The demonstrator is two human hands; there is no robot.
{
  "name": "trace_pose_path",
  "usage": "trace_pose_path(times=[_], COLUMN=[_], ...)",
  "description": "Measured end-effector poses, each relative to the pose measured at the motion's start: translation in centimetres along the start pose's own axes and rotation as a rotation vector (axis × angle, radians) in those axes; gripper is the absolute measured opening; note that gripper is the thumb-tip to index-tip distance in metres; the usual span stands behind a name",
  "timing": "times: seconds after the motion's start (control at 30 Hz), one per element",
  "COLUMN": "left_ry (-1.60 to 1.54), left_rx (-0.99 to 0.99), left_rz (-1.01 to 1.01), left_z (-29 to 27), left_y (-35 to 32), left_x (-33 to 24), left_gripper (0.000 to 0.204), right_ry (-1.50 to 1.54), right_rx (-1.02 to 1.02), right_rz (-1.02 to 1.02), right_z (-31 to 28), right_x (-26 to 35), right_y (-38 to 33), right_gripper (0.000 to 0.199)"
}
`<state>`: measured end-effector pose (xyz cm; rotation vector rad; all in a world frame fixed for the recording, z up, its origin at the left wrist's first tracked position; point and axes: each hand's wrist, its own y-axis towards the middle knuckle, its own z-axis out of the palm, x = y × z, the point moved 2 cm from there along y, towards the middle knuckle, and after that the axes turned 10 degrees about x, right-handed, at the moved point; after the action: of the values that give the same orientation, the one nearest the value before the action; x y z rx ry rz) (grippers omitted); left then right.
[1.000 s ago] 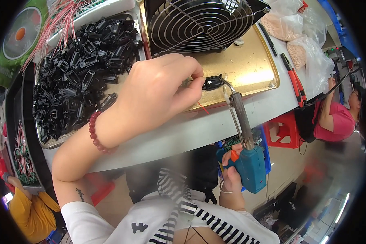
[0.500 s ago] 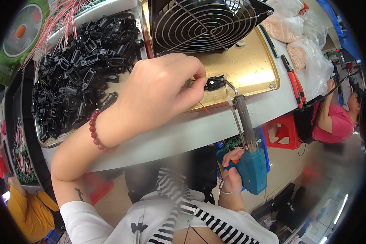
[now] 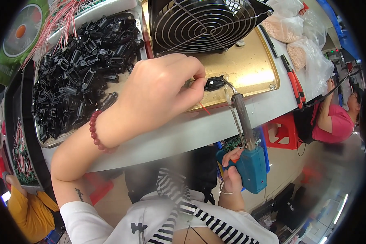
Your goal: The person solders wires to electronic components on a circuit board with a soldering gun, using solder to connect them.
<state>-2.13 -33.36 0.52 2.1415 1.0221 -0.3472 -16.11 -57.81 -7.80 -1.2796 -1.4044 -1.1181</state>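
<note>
My left hand (image 3: pixel 164 83) is closed, thumb and fingers pinching a small black plastic housing (image 3: pixel 214 83) above the gold tray. A short red wire (image 3: pixel 204 108) pokes out below these fingers; the gripped end of the housing is hidden by them. My right hand (image 3: pixel 232 173) is wrapped around the grip of a teal soldering gun (image 3: pixel 253 171) with its barrel pointing up. The gun's bent tip (image 3: pixel 230 86) meets the right end of the housing. A thin feed tube runs along the barrel. Left of my left hand, many similar black housings (image 3: pixel 85 69) lie heaped in a metal tray (image 3: pixel 49 143).
A black fan with a wire grille (image 3: pixel 207 30) stands on the gold tray (image 3: pixel 248 71). Red-handled pliers (image 3: pixel 295 83) lie to its right, near plastic bags (image 3: pixel 313 65) of small parts. Red-and-white wires (image 3: pixel 69 16) and a green round fan (image 3: pixel 22 34) are far left. A co-worker (image 3: pixel 337 122) sits right.
The soldering gun has shifted very slightly to the left and up, its tip still at the housing. My left hand holds the housing almost still.
</note>
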Motion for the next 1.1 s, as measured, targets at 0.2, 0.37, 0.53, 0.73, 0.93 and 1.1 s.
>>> trace_pose_path(times=[0.2, 0.37, 0.53, 0.73, 0.93, 1.1], left_ry=[-0.005, -0.004, 0.004, -0.005, -0.009, -0.019], left_rx=[-0.004, -0.005, -0.001, 0.008, 0.011, 0.014], left_rz=[-0.006, 0.002, 0.011, 0.016, 0.0, 0.002], left_z=[0.0, 0.0, 0.0, 0.0, 0.0, 0.0], left_y=[0.0, 0.0, 0.0, -0.1, -0.2, -0.1], left_x=[-0.1, -0.1, 0.0, 0.1, 0.1, 0.1], left_gripper=[0.007, 0.007, 0.008, 0.008, 0.009, 0.009], right_ry=[-0.001, 0.041, 0.188, 0.189, 0.23, 0.246], right_rx=[-0.017, -0.049, -0.057, -0.065, -0.078, -0.07], right_rz=[-0.031, -0.034, 0.035, 0.04, 0.055, 0.025], right_z=[0.1, 0.5, 0.8, 0.7, 0.8, 0.7], right_x=[0.2, 1.0, 1.5, 1.8, 1.7, 1.6], right_y=[0.2, 0.3, 0.4, 0.5, 0.6, 0.5], right_gripper=[0.043, 0.043, 0.053, 0.058, 0.062, 0.063])
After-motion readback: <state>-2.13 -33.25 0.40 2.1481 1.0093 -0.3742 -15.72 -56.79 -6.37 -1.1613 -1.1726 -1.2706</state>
